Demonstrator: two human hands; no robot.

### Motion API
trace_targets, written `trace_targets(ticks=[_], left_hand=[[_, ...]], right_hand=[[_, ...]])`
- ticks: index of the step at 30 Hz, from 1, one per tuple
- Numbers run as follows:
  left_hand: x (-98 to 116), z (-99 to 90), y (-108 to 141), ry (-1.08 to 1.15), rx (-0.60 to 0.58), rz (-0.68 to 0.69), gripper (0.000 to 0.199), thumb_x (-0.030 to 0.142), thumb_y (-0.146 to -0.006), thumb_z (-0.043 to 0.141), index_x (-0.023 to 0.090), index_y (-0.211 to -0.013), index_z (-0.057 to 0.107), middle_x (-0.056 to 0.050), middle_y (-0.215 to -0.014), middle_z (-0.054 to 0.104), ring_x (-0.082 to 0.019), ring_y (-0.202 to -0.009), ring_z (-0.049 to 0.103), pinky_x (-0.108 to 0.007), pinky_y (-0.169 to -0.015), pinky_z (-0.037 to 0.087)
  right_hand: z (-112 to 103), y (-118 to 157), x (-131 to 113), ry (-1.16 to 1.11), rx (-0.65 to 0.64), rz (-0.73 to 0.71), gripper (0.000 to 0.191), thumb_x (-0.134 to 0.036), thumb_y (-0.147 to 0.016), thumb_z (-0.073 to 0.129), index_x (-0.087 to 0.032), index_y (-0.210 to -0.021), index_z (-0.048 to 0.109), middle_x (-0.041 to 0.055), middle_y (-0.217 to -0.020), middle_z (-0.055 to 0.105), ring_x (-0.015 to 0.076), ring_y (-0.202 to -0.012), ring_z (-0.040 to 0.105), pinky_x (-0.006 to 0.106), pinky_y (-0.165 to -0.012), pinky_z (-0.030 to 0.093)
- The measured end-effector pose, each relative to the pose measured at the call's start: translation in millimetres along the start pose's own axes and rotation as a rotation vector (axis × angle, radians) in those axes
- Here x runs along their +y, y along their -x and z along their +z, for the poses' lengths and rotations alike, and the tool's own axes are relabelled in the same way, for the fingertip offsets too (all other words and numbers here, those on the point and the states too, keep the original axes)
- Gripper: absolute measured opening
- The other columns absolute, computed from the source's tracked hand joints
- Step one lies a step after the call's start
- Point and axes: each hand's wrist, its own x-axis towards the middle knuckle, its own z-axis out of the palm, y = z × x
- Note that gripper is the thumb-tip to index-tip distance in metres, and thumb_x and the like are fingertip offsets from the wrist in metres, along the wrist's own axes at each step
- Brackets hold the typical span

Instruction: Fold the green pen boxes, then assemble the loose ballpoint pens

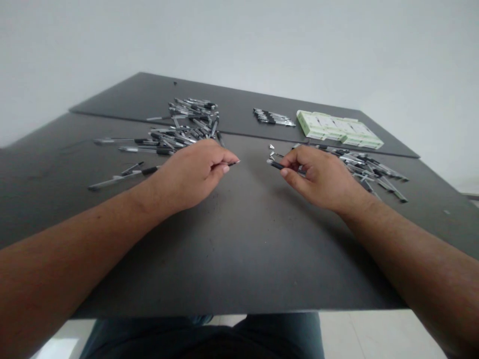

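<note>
Pinching a slim black pen (280, 166) in nearly closed fingers, the right hand (320, 179) aims it sideways at the left hand (190, 174), whose fingertips grip a small dark piece (232, 163).

One left hand (187, 174), one right hand (322, 179), each pinching one pen (280, 166) (left's mostly hidden); three loose pen heaps (194, 112), one pen row (273, 117), one carton stack (337, 128).

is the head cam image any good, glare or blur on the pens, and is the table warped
In the head view, the light is even and flat, with no strong glare on the dark tabletop; the far pile of pens looks soft, with fine detail lost; the wide lens bows the table's near edge; the right hand casts only a faint, diffuse shadow.
</note>
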Motion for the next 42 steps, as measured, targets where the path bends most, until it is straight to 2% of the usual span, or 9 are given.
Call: trace_targets(ticks=[3, 6, 12, 14, 18, 23, 27, 34, 42], left_hand=[[8.2, -1.8, 3.4, 0.103, 0.089, -0.073, 0.036, 0.03, -0.111, 0.06, 0.021, -0.131, 0.089, -0.009, -0.127, 0.093, -0.029, -0.115, 0.085, -0.042, -0.109, 0.067], [14.0, -4.6, 7.7, 0.205, 0.148, -0.177, 0.028, 0.032, -0.112, 0.067, 0.02, -0.128, 0.086, -0.004, -0.112, 0.092, -0.022, -0.095, 0.08, -0.035, -0.093, 0.06], [8.2, -4.1, 7.0, 0.289, 0.3, -0.11, 0.019, 0.034, -0.105, 0.076, 0.022, -0.113, 0.088, -0.004, -0.114, 0.092, -0.019, -0.1, 0.082, -0.03, -0.09, 0.059], [6.4, -2.0, 5.4, 0.327, 0.358, -0.102, 0.015, 0.032, -0.104, 0.078, 0.022, -0.112, 0.086, -0.002, -0.104, 0.09, -0.018, -0.092, 0.081, -0.029, -0.084, 0.058], [7.1, 3.8, 4.2, 0.536, 0.444, -0.164, 0.006, 0.026, -0.105, 0.081, 0.022, -0.11, 0.082, 0.002, -0.088, 0.084, -0.014, -0.072, 0.081, -0.024, -0.067, 0.06], [9.0, 11.1, 0.0, 0.827, 0.571, -0.213, 0.01, 0.019, -0.093, 0.087, 0.022, -0.1, 0.081, 0.001, -0.085, 0.083, -0.015, -0.07, 0.082, -0.023, -0.062, 0.072], [11.0, 12.2, -7.1, 0.972, 0.655, -0.312, 0.016, 0.019, -0.084, 0.091, 0.024, -0.091, 0.078, 0.002, -0.076, 0.079, -0.015, -0.064, 0.078, -0.021, -0.054, 0.07], [17.1, 8.5, -13.2, 1.099, 0.694, -0.391, 0.014, 0.015, -0.081, 0.086, 0.024, -0.086, 0.076, 0.001, -0.072, 0.08, -0.014, -0.059, 0.076, -0.021, -0.048, 0.067], [19.2, 6.5, -9.0, 1.056, 0.639, -0.436, 0.017, 0.02, -0.087, 0.09, 0.028, -0.088, 0.075, 0.001, -0.08, 0.082, -0.015, -0.068, 0.075, -0.027, -0.057, 0.068]], right_hand=[[0.0, 1.0, -5.2, -0.029, -0.027, 0.016, 0.013, -0.036, -0.106, 0.074, -0.025, -0.108, 0.081, 0.0082, -0.099, 0.087, 0.0283, -0.086, 0.078, 0.04, -0.08, 0.057], [0.5, 1.3, -6.5, -0.041, -0.032, 0.019, 0.013, -0.036, -0.106, 0.074, -0.025, -0.109, 0.08, 0.0072, -0.098, 0.087, 0.0268, -0.085, 0.077, 0.038, -0.078, 0.054], [0.8, 2.0, -6.5, -0.06, -0.029, -0.018, 0.014, -0.036, -0.106, 0.072, -0.025, -0.107, 0.08, 0.0072, -0.096, 0.086, 0.0265, -0.084, 0.078, 0.037, -0.078, 0.052], [0.7, 2.2, -6.2, -0.067, -0.033, -0.032, 0.014, -0.036, -0.106, 0.072, -0.025, -0.107, 0.08, 0.0076, -0.097, 0.086, 0.0273, -0.085, 0.079, 0.038, -0.079, 0.053], [0.6, 2.1, -5.2, -0.089, -0.049, -0.025, 0.014, -0.037, -0.106, 0.071, -0.025, -0.107, 0.079, 0.0073, -0.098, 0.087, 0.0277, -0.087, 0.08, 0.038, -0.081, 0.054], [0.9, 1.3, -4.2, -0.065, -0.037, -0.012, 0.013, -0.036, -0.104, 0.071, -0.025, -0.106, 0.078, 0.005, -0.092, 0.083, 0.0247, -0.08, 0.074, 0.037, -0.075, 0.049], [0.2, 1.4, -3.2, -0.058, -0.035, -0.005, 0.012, -0.035, -0.105, 0.07, -0.025, -0.105, 0.077, 0.0042, -0.091, 0.082, 0.0236, -0.078, 0.072, 0.036, -0.074, 0.047], [0.0, 2.1, -1.3, -0.058, -0.049, -0.021, 0.012, -0.035, -0.107, 0.07, -0.025, -0.106, 0.077, 0.0039, -0.092, 0.081, 0.0232, -0.078, 0.07, 0.037, -0.076, 0.048], [-1.2, 1.5, -2.8, -0.06, -0.064, -0.037, 0.012, -0.035, -0.106, 0.07, -0.025, -0.106, 0.077, 0.0043, -0.092, 0.082, 0.0228, -0.076, 0.068, 0.036, -0.073, 0.046]])
